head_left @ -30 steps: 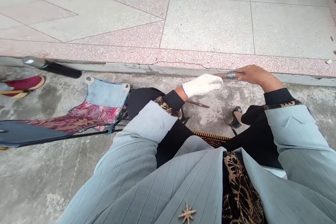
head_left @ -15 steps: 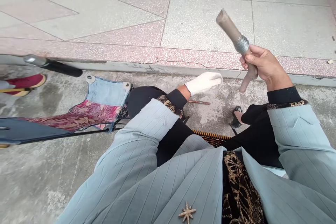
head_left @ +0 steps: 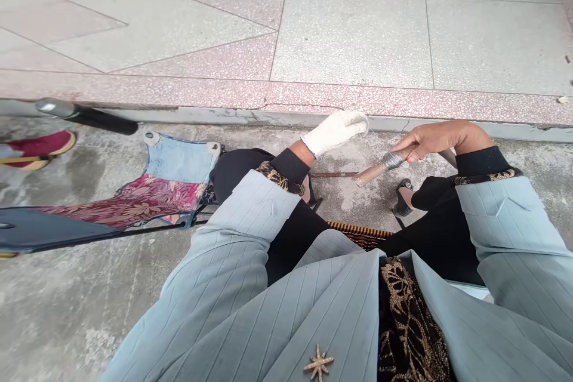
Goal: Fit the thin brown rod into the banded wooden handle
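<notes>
My right hand (head_left: 436, 137) grips a brown wooden stick (head_left: 373, 172) wound with a band of silvery wire (head_left: 393, 160); the stick points down and to the left. My left hand (head_left: 335, 129), in a white glove, is held closed just left of it, and a thin thread runs from its fingertips toward the wire band. A thin dark rod (head_left: 335, 174) lies on the concrete below both hands. I sit with my knees in dark trousers, in a pale blue striped jacket.
A folding stool with a denim and red floral cloth seat (head_left: 134, 194) stands at my left. A black-handled pole (head_left: 87, 116) lies by the tiled step. Another person's red shoe (head_left: 42, 144) is at the far left. A black shoe (head_left: 403, 198) shows by my right knee.
My right hand swung the stick up into the air half a second ago, then brought it back down, tip now pointing left and low. The gloved left hand rose slightly.
</notes>
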A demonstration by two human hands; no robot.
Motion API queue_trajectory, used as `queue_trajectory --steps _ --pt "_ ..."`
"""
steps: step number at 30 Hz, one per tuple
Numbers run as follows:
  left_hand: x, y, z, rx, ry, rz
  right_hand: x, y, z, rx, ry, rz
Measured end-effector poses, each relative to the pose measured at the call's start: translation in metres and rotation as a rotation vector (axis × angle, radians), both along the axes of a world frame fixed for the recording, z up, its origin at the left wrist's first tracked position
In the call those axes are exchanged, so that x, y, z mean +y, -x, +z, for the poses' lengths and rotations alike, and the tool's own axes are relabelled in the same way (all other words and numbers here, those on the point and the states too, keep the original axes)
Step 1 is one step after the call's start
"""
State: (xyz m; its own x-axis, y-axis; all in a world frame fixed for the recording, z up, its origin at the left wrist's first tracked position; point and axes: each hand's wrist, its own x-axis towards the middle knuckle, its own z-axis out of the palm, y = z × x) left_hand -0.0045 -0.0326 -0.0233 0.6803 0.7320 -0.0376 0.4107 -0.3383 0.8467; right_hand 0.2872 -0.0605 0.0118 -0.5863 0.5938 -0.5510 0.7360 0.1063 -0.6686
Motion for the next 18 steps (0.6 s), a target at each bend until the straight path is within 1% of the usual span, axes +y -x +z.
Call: queue_trajectory --steps 1,2,3,4,5,6,7,8,9,10,11,13,14,16,18 --pt "0.000 -0.001 -0.002 -0.004 0.011 0.017 -0.002 0.000 0.006 0.048 -0.001 -0.030" --pt "-0.002 -0.003 -0.005 -0.013 0.034 0.026 -0.004 0.000 0.011 0.121 -0.015 -0.101" --pt "-0.004 -0.005 -0.007 -0.021 0.065 0.018 -0.005 0.000 0.015 0.227 -0.048 -0.210" --pt "-0.008 -0.008 -0.010 -0.029 0.102 -0.009 -0.005 -0.001 0.017 0.348 -0.097 -0.348" --pt "-0.012 -0.012 -0.011 -0.033 0.140 -0.054 -0.004 -0.001 0.017 0.457 -0.159 -0.498" --pt "-0.017 -0.015 -0.012 -0.025 0.155 -0.135 -0.002 -0.002 0.015 0.521 -0.224 -0.632" --pt "-0.022 -0.018 -0.011 -0.018 0.158 -0.213 0.000 -0.003 0.010 0.512 -0.284 -0.724" --pt "-0.026 -0.020 -0.010 -0.017 0.179 -0.293 0.003 -0.004 0.005 0.435 -0.332 -0.772" --pt "-0.030 -0.022 -0.008 -0.018 0.195 -0.346 0.006 -0.005 -0.001 0.303 -0.372 -0.777" --pt "-0.032 -0.022 -0.006 -0.019 0.206 -0.374 0.008 -0.006 -0.008 0.137 -0.406 -0.742" --pt "-0.033 -0.022 -0.004 -0.027 0.215 -0.382 0.010 -0.007 -0.014 -0.035 -0.432 -0.676" --pt "-0.031 -0.020 0.000 -0.042 0.201 -0.340 0.012 -0.007 -0.023 -0.308 -0.434 -0.489" --pt "-0.029 -0.018 0.000 -0.045 0.179 -0.306 0.012 -0.006 -0.026 -0.383 -0.402 -0.387" --pt "-0.024 -0.014 0.000 -0.040 0.108 -0.225 0.011 -0.003 -0.029 -0.404 -0.269 -0.193" --pt "-0.018 -0.010 -0.003 -0.025 0.025 -0.153 0.011 -0.001 -0.027 -0.310 -0.102 -0.032"
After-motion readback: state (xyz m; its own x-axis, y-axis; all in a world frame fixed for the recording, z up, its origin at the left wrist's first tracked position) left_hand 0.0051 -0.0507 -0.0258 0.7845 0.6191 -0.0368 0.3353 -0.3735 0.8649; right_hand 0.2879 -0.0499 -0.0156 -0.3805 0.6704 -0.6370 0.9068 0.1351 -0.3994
